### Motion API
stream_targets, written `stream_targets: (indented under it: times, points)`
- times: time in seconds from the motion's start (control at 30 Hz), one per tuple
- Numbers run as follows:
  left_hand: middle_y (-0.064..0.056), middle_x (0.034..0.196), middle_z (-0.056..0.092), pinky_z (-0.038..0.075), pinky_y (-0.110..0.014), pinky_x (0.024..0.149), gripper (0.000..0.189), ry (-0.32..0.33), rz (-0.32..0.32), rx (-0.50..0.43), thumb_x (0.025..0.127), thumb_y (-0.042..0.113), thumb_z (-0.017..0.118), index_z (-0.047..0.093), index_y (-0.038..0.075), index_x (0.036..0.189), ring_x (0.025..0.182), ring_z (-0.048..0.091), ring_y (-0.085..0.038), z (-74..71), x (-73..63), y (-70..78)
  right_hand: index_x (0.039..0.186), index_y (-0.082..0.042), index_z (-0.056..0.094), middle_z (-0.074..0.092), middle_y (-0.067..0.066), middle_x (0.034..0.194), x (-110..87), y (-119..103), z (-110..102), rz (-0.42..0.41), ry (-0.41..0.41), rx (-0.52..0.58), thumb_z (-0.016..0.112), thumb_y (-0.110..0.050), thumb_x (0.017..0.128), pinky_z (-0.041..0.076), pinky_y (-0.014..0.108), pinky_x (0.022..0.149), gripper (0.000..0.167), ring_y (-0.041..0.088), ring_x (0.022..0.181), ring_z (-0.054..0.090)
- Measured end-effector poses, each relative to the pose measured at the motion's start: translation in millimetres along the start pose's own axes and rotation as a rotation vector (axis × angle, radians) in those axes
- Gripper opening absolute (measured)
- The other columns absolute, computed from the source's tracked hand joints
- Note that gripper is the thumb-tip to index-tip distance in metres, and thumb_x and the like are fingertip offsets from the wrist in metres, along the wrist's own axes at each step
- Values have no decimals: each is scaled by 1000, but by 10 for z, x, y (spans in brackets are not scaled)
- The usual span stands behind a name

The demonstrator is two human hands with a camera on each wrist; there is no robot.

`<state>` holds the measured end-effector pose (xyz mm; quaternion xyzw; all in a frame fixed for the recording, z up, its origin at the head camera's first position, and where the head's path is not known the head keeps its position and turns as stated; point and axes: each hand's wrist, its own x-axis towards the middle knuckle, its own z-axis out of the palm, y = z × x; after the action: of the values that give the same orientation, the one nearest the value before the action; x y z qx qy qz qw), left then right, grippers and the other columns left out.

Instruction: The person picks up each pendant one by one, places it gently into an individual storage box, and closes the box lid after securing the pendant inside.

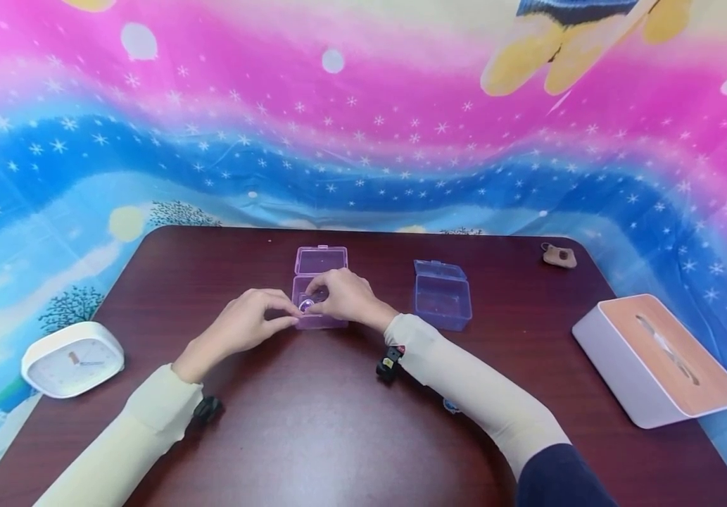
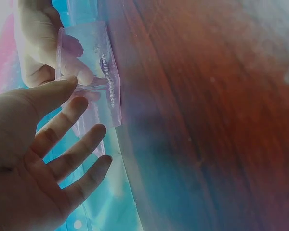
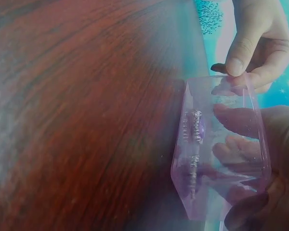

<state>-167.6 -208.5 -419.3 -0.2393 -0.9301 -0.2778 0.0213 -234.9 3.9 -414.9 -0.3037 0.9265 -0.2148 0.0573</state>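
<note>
A see-through pink plastic box (image 1: 326,322) stands on the dark wooden table, its hinged lid (image 1: 321,260) raised at the back. Inside lie shiny beaded rings (image 3: 197,126), one with a purple tint. At the front left corner, the thumb and forefinger of my left hand (image 1: 252,320) pinch the box's rim; its other fingers (image 2: 77,149) are spread. My right hand (image 1: 347,296) reaches into the box from above. Through the wall in the right wrist view, its fingertips (image 3: 224,149) show apart near the rings, with nothing visible between them.
A blue clear box (image 1: 442,303) with raised lid stands right of the pink one. A white clock (image 1: 74,359) is at left; a wood-topped tissue box (image 1: 661,359) and small tan object (image 1: 558,255) are at right. A small blue item (image 1: 450,405) peeks out under my right sleeve.
</note>
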Motion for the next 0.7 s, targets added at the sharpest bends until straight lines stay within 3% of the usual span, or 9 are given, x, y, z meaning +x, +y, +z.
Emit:
stream_targets:
  times: [0.33, 0.47, 0.57, 0.7]
  points:
    - [10, 96, 75, 57, -41, 83, 11, 0, -37, 17, 92, 23, 78, 82, 27, 103, 90, 69, -12, 7, -51, 8, 116, -16, 78, 79, 0, 111, -226, 37, -350, -78, 43, 79, 84, -36, 87, 58, 33, 83, 36, 17, 96, 72]
    - [7, 95, 66, 52, -34, 71, 25, 4, -55, 46, 91, 28, 79, 78, 24, 116, 82, 60, -12, 33, -94, 28, 114, -13, 78, 79, 4, 108, -390, 138, -541, -109, 79, 150, 83, -32, 87, 59, 37, 89, 33, 20, 97, 74]
    - [1, 94, 59, 45, -31, 68, 41, 61, -47, 70, 89, 31, 81, 72, 21, 128, 81, 52, -15, 51, -71, 93, 112, -13, 77, 79, 5, 108, -560, 263, -680, -119, 100, 195, 83, -30, 87, 58, 40, 92, 30, 21, 99, 74]
    - [-4, 98, 61, 47, -39, 78, 47, 182, 19, 47, 87, 31, 82, 69, 23, 132, 91, 52, -19, 63, 125, 298, 111, -15, 78, 79, 3, 107, -840, 459, -858, -104, 140, 204, 85, -28, 86, 58, 39, 90, 29, 17, 98, 73]
